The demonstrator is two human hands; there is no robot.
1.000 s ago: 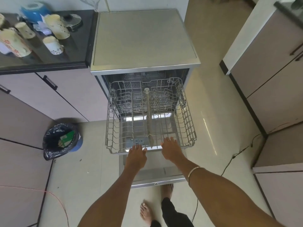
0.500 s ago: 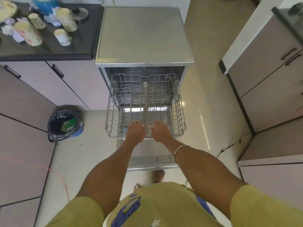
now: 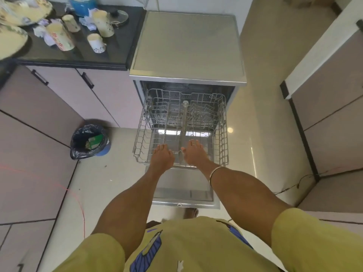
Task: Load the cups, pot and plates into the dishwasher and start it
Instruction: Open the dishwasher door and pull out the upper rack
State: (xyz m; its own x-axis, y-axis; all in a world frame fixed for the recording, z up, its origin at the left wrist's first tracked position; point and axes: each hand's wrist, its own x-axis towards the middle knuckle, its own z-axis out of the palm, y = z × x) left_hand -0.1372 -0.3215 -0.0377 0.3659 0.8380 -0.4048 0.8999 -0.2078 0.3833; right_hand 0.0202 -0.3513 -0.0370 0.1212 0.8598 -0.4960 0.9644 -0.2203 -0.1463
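Observation:
The dishwasher (image 3: pixel 186 46) stands open with its door (image 3: pixel 184 185) folded down. Its empty wire rack (image 3: pixel 223 134) is pulled out over the door. My left hand (image 3: pixel 162 157) and my right hand (image 3: pixel 193 154) lie side by side on the rack's front rim, fingers stretched forward and holding nothing. On the black counter (image 3: pixel 117 54) to the left stand several patterned cups (image 3: pixel 60 37), two plates (image 3: pixel 25 8), a blue pot (image 3: pixel 82 3) and a glass lid (image 3: pixel 118 16).
A bin (image 3: pixel 89 141) lined with a black bag sits on the floor left of the dishwasher. Cabinets (image 3: pixel 334 95) line the right side, and a dark cable (image 3: pixel 290 186) runs along the floor there. A thin red wire (image 3: pixel 78 201) crosses the floor at left.
My head has risen and pulled back, so more of the counter and my shirt shows. Both hands stayed at the rack's front rim, and their fingers now lie flatter.

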